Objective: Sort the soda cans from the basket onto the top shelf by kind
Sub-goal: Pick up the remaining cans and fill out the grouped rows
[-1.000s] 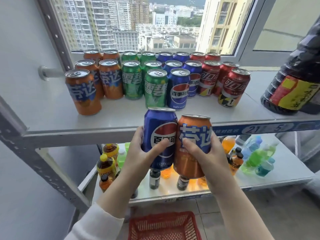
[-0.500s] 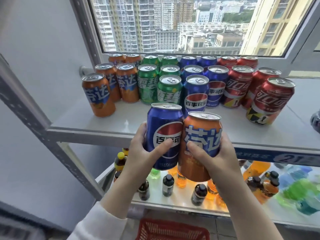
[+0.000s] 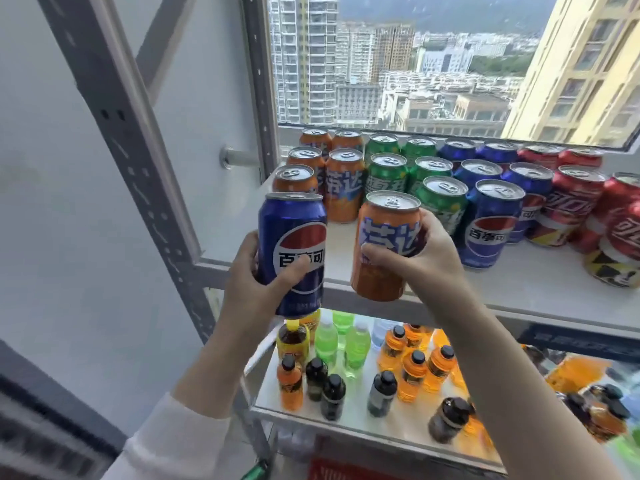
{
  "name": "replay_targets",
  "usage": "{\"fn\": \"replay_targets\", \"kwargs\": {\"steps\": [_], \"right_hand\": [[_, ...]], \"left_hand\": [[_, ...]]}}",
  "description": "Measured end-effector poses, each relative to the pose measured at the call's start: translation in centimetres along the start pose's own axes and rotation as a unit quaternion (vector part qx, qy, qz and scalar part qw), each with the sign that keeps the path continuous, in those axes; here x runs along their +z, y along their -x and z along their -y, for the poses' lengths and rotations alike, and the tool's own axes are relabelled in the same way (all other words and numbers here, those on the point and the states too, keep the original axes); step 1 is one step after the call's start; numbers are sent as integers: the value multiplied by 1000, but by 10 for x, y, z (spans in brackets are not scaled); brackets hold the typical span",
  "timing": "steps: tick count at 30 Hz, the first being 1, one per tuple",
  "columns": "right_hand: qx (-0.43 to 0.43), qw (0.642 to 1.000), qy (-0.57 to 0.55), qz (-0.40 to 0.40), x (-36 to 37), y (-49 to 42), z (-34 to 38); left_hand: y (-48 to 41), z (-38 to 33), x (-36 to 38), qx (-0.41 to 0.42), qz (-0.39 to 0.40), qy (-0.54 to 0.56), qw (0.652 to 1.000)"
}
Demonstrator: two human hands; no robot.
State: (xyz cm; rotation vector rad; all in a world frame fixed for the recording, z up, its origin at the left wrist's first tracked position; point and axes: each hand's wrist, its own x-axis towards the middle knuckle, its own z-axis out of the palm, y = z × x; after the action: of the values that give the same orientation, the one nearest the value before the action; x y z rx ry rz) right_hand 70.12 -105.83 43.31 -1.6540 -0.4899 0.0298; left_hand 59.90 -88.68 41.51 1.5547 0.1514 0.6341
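Orange can [image 3: 379,278] gripped in our right hand [image 3: 424,261] and blue can [image 3: 291,216] gripped in our left hand [image 3: 252,275] hover at the front edge of the top shelf [image 3: 519,282], so we set each upright beside its own colour, nudging no standing neighbours.

**shelfnoob:** any room left on the top shelf [image 3: 485,285]?

**canstacker:** the front strip's bare all along the edge, deepest in front of the orange cans [image 3: 344,188]. Behind that it's cans packed side by side right back to the window [image 3: 415,81], no gap to reach through. The grey upright [image 3: 145,174] walls off the left. The front blue can [image 3: 491,226] and the red cans [image 3: 616,237] jut out furthest.
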Motion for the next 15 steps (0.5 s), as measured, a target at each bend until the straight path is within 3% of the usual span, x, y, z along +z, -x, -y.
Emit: {"fn": "replay_targets", "kwargs": {"steps": [15], "right_hand": [[30,995,64,-66,45,-68,-26]], "left_hand": [[-30,24,-46,-3,34,-2,999]]}}
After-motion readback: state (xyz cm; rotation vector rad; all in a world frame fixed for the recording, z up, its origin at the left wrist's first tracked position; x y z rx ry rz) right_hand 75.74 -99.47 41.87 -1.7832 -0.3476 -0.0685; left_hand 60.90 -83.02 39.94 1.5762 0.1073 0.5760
